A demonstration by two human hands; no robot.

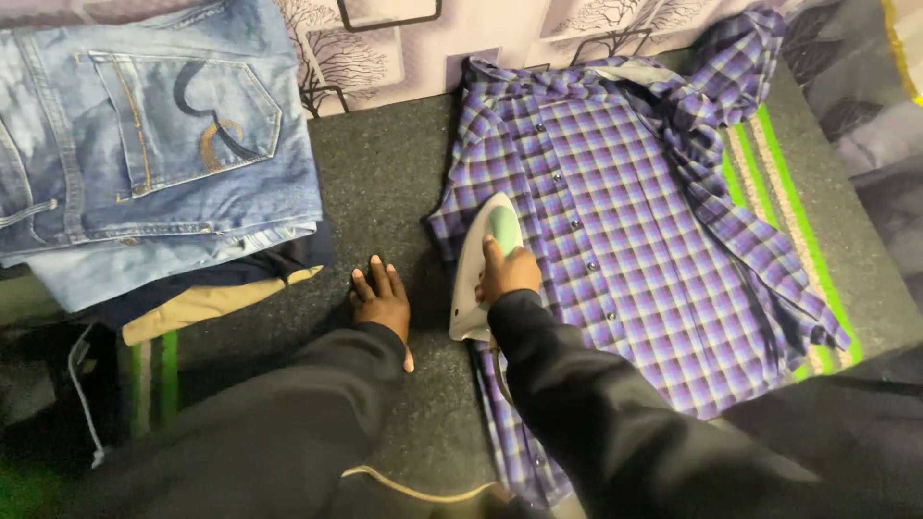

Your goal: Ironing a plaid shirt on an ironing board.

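A purple and blue checked shirt (635, 240) lies spread flat, buttoned, on a dark grey padded surface (385, 173). My right hand (508, 274) grips the handle of a white and pale green iron (486, 252), which rests on the shirt's left front edge, tip pointing away from me. My left hand (382, 303) lies flat, fingers apart, on the bare dark surface just left of the iron, holding nothing. Both arms wear black sleeves.
A stack of folded clothes with blue jeans (154, 135) on top sits at the left. Green and beige stripes (769, 183) show beside the shirt at right. A patterned wall (365, 48) runs along the far edge.
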